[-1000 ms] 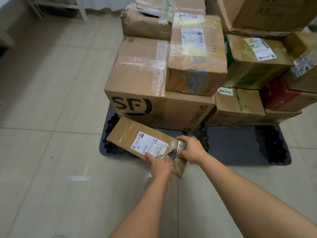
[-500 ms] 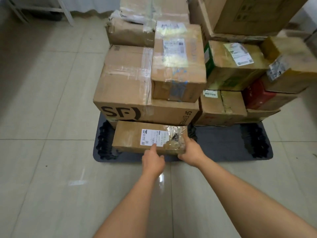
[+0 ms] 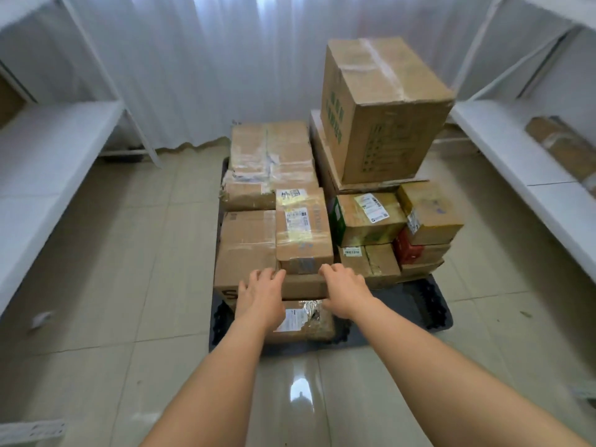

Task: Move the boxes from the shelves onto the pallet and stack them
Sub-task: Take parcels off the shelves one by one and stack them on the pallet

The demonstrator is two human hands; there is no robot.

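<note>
- At the far left of the frame we see a white shelf point(image 3: 54, 137) with its board bare where it shows; a brown edge, perhaps another box, peeks in at the frame's left border above it, too cropped to tell.
- Left of centre, our left hand point(image 3: 262, 293) reaches forward with fingers spread and only lightly bent, gripping nothing; the fingertips look to be at the top front edge of the large SF box point(image 3: 246, 250), though we cannot tell if they touch.
- Below and between our wrists, the flat labelled box point(image 3: 301, 321) lies on the dark pallet point(image 3: 403, 312), tucked against the front of the large one. We judge it was put low and flush there to fill the free front strip and keep the stack square.
- Right of centre, our right hand point(image 3: 343, 290) is likewise unclenched and holds nothing, fingers near the lower corner of the taped box point(image 3: 303, 232) that sits on the SF box.
- Further right, smaller boxes are packed in 2 layers, and a tall box point(image 3: 383, 108) stands on top at the back, slightly skewed, which may make that corner less steady.
- At the right edge of the frame, another white shelf point(image 3: 503, 146) carries a long parcel point(image 3: 562, 145) not yet moved, so we judge the task unfinished.
- The pallet rests on a glossy tiled floor point(image 3: 96, 269); white curtains point(image 3: 225, 59) hang across the back.
</note>
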